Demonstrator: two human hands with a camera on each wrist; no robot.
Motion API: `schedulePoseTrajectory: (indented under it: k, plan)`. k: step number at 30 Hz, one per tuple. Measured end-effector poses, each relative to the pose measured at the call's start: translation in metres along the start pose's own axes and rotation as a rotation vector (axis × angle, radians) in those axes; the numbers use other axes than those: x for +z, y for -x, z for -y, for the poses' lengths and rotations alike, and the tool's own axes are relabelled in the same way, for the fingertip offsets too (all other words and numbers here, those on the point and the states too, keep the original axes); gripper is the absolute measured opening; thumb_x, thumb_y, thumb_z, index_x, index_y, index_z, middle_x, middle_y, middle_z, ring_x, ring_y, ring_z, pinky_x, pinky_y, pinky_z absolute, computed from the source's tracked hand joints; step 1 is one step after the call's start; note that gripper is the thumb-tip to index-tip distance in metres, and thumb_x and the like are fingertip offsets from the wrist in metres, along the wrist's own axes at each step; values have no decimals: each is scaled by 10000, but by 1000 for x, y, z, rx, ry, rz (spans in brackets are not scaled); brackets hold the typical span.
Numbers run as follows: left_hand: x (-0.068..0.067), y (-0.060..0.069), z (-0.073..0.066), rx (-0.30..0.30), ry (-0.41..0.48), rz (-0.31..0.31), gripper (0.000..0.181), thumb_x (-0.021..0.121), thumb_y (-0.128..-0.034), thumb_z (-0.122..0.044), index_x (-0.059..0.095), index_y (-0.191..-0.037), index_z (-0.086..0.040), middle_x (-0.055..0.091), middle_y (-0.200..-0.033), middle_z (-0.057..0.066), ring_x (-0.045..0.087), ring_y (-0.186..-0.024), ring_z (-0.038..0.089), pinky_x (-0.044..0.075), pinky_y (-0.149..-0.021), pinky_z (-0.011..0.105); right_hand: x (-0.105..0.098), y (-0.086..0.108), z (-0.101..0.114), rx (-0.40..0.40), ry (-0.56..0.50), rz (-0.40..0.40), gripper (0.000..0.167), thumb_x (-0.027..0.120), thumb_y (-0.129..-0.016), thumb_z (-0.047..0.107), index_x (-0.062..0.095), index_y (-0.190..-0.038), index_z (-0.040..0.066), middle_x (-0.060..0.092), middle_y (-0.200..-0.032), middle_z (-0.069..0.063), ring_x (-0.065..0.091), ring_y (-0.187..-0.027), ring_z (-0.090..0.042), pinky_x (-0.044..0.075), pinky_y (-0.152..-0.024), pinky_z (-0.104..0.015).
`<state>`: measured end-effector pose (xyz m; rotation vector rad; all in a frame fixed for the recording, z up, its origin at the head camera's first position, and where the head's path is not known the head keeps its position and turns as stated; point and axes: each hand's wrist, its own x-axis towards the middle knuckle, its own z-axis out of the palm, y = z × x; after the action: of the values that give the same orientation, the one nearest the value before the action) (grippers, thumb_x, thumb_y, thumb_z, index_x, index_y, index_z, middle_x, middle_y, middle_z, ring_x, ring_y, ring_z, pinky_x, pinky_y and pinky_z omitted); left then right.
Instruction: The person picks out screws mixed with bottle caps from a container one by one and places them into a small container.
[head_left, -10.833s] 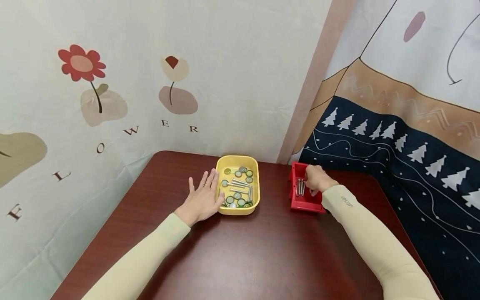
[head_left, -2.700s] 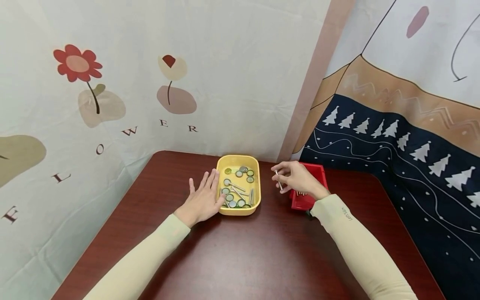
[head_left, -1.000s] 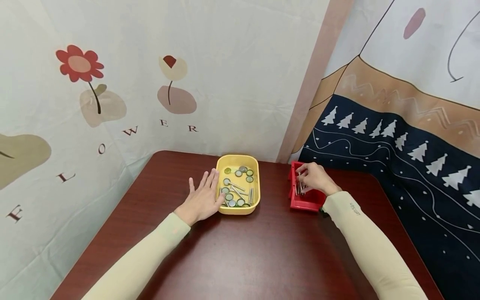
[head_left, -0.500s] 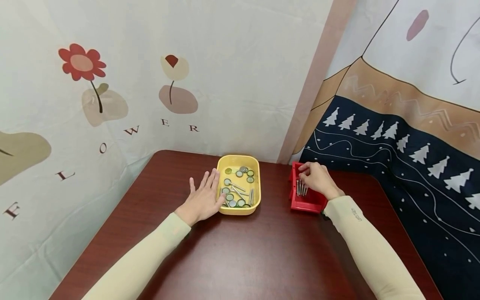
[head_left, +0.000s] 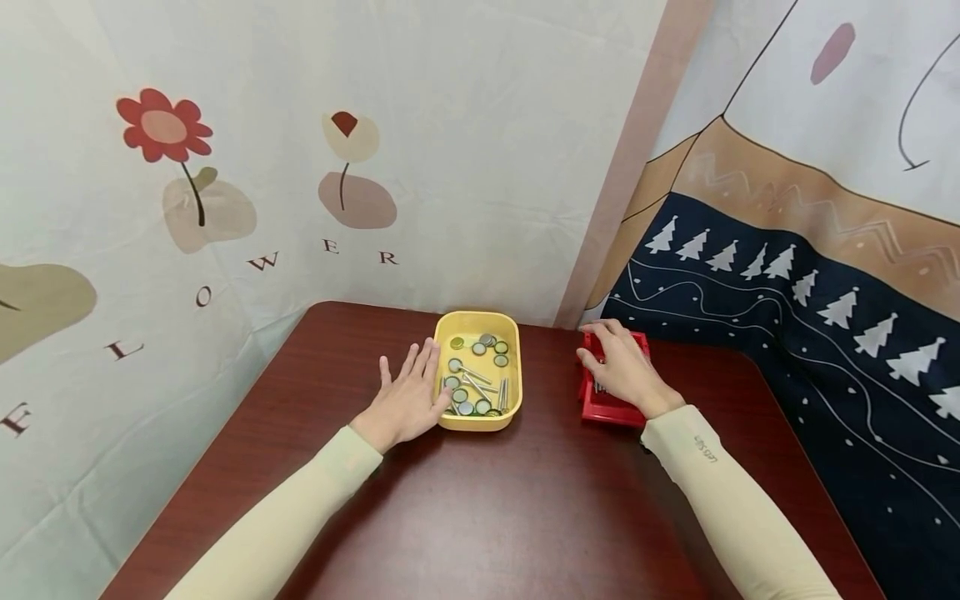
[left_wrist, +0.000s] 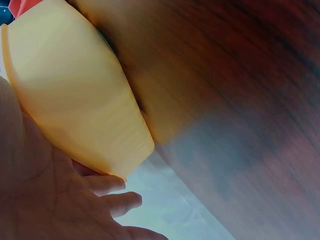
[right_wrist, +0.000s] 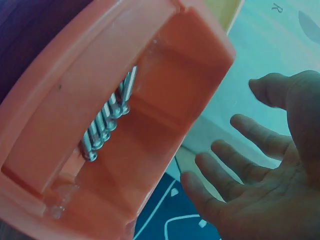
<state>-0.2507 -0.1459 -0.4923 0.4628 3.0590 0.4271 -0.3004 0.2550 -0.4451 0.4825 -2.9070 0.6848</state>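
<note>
My left hand rests flat with spread fingers against the left side of a yellow tray. Inside that tray lie round flat caps and several silver screws. My right hand hovers over a red bin, fingers apart and nothing in them. In the right wrist view, several silver screws with rounded heads lie side by side in the bin. From the head view the hand covers most of them. The left wrist view shows the left palm beside the tray wall.
Both containers stand near the back of a dark red-brown table, with a gap between them. A pale printed cloth hangs behind the table, and a dark blue one with white trees hangs at the right.
At 2.7 seconds ago my right hand pinched a screw left of the red bin. It then lowered into the bin, let go and lifted with spread fingers. My left hand stayed put.
</note>
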Motion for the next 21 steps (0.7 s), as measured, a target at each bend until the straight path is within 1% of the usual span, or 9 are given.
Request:
schedulePoseTrajectory:
  k: [5, 11, 16, 21]
  plan:
    - [0, 0, 0, -2, -1, 0, 883, 434, -1204, -496, 113, -1867, -10, 86, -1979, 170, 148, -1839, 470, 67, -1358, 919, 5, 3, 12, -33, 54, 14, 633, 740, -1135, 360, 578, -1691, 107, 451, -1813, -238, 453, -1665, -506, 421, -1330, -774]
    - [1, 0, 0, 2, 9, 4, 888, 440, -1206, -498, 110, -1866, -5, 76, -1980, 171, 132, -1841, 470, 31, -1356, 921, 14, 4, 25, -106, 121, 9, 679, 762, -1111, 403, 577, -1702, 124, 423, -1857, -219, 349, -1750, -510, 299, -1400, -773]
    - [1, 0, 1, 6, 9, 8, 888, 439, -1207, -500, 108, -1866, -4, 72, -1979, 171, 134, -1840, 473, 34, -1356, 921, 20, 3, 35, -146, 143, 13, 686, 778, -1096, 423, 590, -1699, 154, 434, -1854, -213, 317, -1766, -534, 260, -1403, -797]
    - [-1, 0, 1, 4, 6, 11, 891, 431, -1209, -508, 101, -1866, -5, 68, -1979, 172, 127, -1842, 468, 37, -1359, 918, 26, 0, 47, -187, 139, 31, 696, 792, -1086, 434, 592, -1703, 180, 460, -1842, -210, 357, -1756, -521, 281, -1401, -789]
